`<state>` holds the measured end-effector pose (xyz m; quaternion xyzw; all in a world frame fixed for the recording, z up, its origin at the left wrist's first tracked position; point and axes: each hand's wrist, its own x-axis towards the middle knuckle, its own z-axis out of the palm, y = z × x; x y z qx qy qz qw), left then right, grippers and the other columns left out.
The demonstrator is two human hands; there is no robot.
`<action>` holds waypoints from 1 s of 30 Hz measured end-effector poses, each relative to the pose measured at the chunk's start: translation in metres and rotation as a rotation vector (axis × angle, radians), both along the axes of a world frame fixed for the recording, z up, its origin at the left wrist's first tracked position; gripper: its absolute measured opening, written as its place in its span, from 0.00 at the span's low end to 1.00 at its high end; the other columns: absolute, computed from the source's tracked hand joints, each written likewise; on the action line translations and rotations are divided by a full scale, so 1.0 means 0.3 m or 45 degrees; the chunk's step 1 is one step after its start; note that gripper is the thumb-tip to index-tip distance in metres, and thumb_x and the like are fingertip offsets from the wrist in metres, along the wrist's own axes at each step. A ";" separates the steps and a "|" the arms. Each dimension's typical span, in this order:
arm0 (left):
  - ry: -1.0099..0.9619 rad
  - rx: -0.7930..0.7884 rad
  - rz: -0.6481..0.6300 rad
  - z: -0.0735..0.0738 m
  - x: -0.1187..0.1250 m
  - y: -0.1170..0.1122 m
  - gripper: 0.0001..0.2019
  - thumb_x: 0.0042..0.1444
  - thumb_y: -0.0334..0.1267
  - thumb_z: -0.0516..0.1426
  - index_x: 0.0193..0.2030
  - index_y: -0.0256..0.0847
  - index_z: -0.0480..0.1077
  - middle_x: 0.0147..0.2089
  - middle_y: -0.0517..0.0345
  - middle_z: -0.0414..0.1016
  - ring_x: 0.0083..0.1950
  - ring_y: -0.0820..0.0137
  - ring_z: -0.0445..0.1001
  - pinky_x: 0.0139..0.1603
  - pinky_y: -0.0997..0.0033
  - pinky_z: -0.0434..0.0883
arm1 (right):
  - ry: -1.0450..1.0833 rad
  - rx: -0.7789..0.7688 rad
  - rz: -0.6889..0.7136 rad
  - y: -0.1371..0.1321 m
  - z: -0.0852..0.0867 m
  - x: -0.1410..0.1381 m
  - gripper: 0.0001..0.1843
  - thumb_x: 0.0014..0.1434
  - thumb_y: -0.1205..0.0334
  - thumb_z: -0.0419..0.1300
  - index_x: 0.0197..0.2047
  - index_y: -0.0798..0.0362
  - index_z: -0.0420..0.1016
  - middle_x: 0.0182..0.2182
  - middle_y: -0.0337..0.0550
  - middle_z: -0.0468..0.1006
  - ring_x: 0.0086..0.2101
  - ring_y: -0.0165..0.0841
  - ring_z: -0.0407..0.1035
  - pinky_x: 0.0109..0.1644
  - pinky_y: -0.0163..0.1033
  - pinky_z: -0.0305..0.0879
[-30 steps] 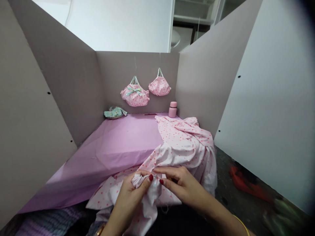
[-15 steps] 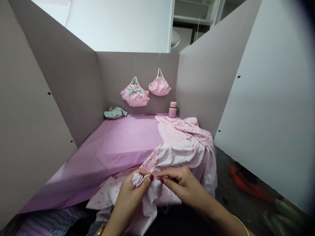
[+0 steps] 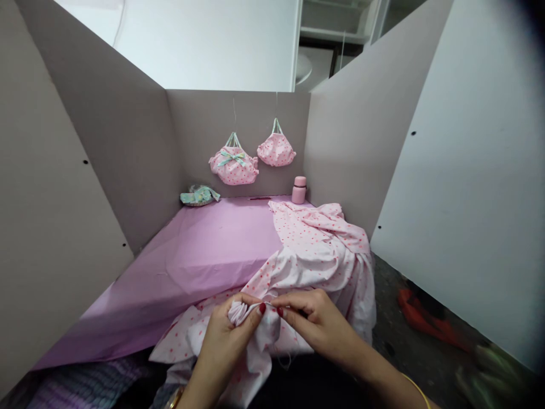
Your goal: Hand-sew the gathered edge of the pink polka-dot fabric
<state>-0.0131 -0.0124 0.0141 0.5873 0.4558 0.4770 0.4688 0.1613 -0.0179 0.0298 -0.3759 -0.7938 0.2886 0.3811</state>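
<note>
A pink dotted cloth [image 3: 315,250] lies rumpled over the right side of a purple table [image 3: 204,250] and spills toward me. My left hand [image 3: 225,338] is closed around a gathered bunch of that cloth [image 3: 238,311], thumb pressed on top. My right hand [image 3: 319,324] pinches the cloth right beside the bunch, thumb and forefinger together; something thin may be in the pinch, too small to make out. The two thumbs nearly touch.
Grey board walls [image 3: 128,147] enclose the table on three sides. Two pink dotted pouches [image 3: 234,165] [image 3: 276,149] hang on the back wall. A small pink jar [image 3: 298,190] and a pale green fabric piece [image 3: 198,195] stand at the back. Dark floor with red items [image 3: 419,318] lies at right.
My right hand has closed from stretched fingers into a pinch at the gathered bunch. My left hand keeps its grip in the same place.
</note>
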 end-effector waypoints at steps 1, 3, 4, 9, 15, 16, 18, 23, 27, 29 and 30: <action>0.017 0.013 0.003 0.001 0.000 -0.002 0.07 0.48 0.41 0.59 0.25 0.40 0.71 0.19 0.63 0.70 0.21 0.72 0.67 0.21 0.77 0.62 | -0.006 0.009 -0.015 0.000 -0.002 -0.001 0.17 0.57 0.74 0.52 0.45 0.51 0.75 0.32 0.39 0.79 0.32 0.30 0.71 0.35 0.32 0.63; 0.045 0.041 0.009 0.002 -0.002 -0.005 0.07 0.48 0.40 0.59 0.25 0.40 0.71 0.19 0.64 0.70 0.21 0.73 0.67 0.21 0.78 0.62 | -0.026 0.035 -0.057 -0.001 -0.009 -0.003 0.17 0.56 0.74 0.53 0.45 0.51 0.75 0.31 0.39 0.78 0.32 0.30 0.71 0.36 0.32 0.63; 0.055 0.053 0.012 0.003 -0.003 -0.006 0.07 0.48 0.40 0.59 0.25 0.40 0.71 0.19 0.64 0.70 0.21 0.73 0.67 0.21 0.78 0.63 | -0.038 0.049 -0.077 0.000 -0.013 -0.004 0.16 0.56 0.74 0.53 0.45 0.51 0.75 0.30 0.39 0.78 0.31 0.31 0.71 0.36 0.33 0.63; 0.072 0.082 0.026 0.002 -0.004 -0.004 0.07 0.48 0.39 0.59 0.24 0.40 0.71 0.17 0.65 0.69 0.20 0.72 0.67 0.22 0.77 0.63 | -0.073 0.077 -0.123 0.001 -0.024 -0.011 0.15 0.56 0.72 0.54 0.43 0.52 0.76 0.30 0.40 0.78 0.31 0.31 0.71 0.37 0.33 0.63; 0.149 0.130 0.017 -0.008 -0.006 0.001 0.07 0.49 0.40 0.59 0.25 0.40 0.71 0.18 0.64 0.69 0.21 0.72 0.66 0.22 0.77 0.62 | -0.085 0.121 -0.150 -0.003 -0.031 -0.018 0.14 0.56 0.72 0.53 0.42 0.51 0.76 0.30 0.39 0.78 0.32 0.31 0.71 0.37 0.32 0.62; 0.170 0.150 0.012 -0.010 -0.007 0.001 0.07 0.50 0.40 0.58 0.26 0.39 0.72 0.19 0.63 0.70 0.22 0.72 0.66 0.23 0.77 0.62 | -0.091 0.127 -0.151 -0.003 -0.033 -0.020 0.14 0.56 0.73 0.53 0.41 0.51 0.76 0.30 0.39 0.78 0.32 0.31 0.71 0.37 0.32 0.62; 0.214 0.196 -0.021 -0.013 -0.008 0.000 0.07 0.51 0.39 0.58 0.26 0.39 0.72 0.22 0.61 0.71 0.24 0.71 0.67 0.25 0.77 0.63 | -0.114 0.137 -0.168 -0.004 -0.038 -0.023 0.13 0.57 0.72 0.53 0.40 0.52 0.76 0.30 0.39 0.78 0.31 0.31 0.71 0.36 0.32 0.62; 0.193 0.169 -0.028 -0.017 -0.006 0.004 0.08 0.51 0.41 0.58 0.27 0.38 0.72 0.23 0.60 0.73 0.25 0.71 0.67 0.26 0.76 0.63 | -0.118 0.141 -0.203 -0.006 -0.039 -0.026 0.11 0.57 0.71 0.53 0.37 0.54 0.76 0.28 0.40 0.77 0.28 0.31 0.70 0.32 0.32 0.60; 0.069 0.042 -0.044 -0.022 -0.003 0.012 0.09 0.51 0.42 0.58 0.28 0.38 0.71 0.24 0.58 0.74 0.26 0.70 0.69 0.27 0.75 0.65 | -0.006 0.084 -0.166 -0.004 -0.035 -0.023 0.12 0.56 0.71 0.54 0.38 0.53 0.77 0.26 0.38 0.77 0.26 0.28 0.69 0.30 0.30 0.60; 0.012 -0.010 -0.051 -0.023 -0.001 0.014 0.08 0.50 0.41 0.59 0.28 0.38 0.71 0.25 0.59 0.74 0.26 0.70 0.69 0.27 0.75 0.65 | 0.026 0.044 -0.154 -0.001 -0.034 -0.020 0.11 0.56 0.71 0.54 0.38 0.53 0.78 0.26 0.38 0.77 0.25 0.28 0.69 0.29 0.30 0.60; -0.020 -0.037 -0.050 -0.023 -0.001 0.014 0.08 0.49 0.41 0.59 0.28 0.38 0.71 0.24 0.59 0.74 0.25 0.71 0.68 0.26 0.76 0.64 | 0.037 0.016 -0.145 0.001 -0.034 -0.018 0.11 0.56 0.71 0.55 0.38 0.53 0.78 0.26 0.38 0.78 0.26 0.29 0.69 0.29 0.30 0.60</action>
